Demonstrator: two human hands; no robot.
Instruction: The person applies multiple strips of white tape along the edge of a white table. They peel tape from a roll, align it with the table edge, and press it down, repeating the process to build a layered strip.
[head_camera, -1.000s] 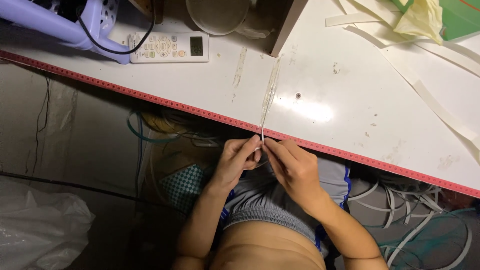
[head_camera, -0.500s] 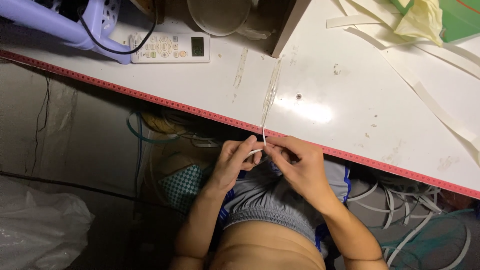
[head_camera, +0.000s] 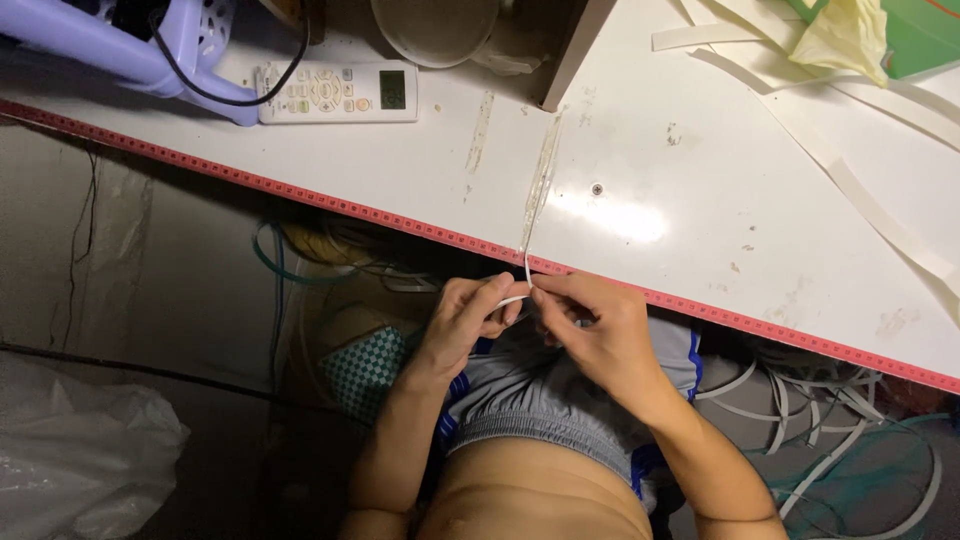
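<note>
Pinching a thin white strip (head_camera: 527, 262), your two hands met just below the near edge of the white table (head_camera: 640, 170). Your left hand (head_camera: 468, 325) had its fingers curled inward and closed, thumb and forefinger together on a short bent end of the strip that ran sideways between the hands. Your right hand (head_camera: 592, 330) was likewise closed, fingertips bunched and pressed on the same strip where it turned upward; no gap showed between those fingers. From the pinch the strip rose over the red measuring tape (head_camera: 300, 192) that edged the table and lay along a worn streak on the tabletop, running toward the far side. The two hands touched or nearly touched at the fingertips; which, you could not tell from above.

Items on the table, far left: one white remote control (head_camera: 337, 92) lying flat, just beside a lavender plastic basket (head_camera: 120, 40) with a black cable (head_camera: 250, 95) looped past it. Far centre: one round pale bowl (head_camera: 435, 28), partly cut off. Far right: several long white bands (head_camera: 870, 205) laid across the surface, and a yellowish cloth (head_camera: 845, 35).

Items below the table: a tangle of white and green bands (head_camera: 800, 400) at right, a clear plastic bag (head_camera: 80, 465) at near left.
</note>
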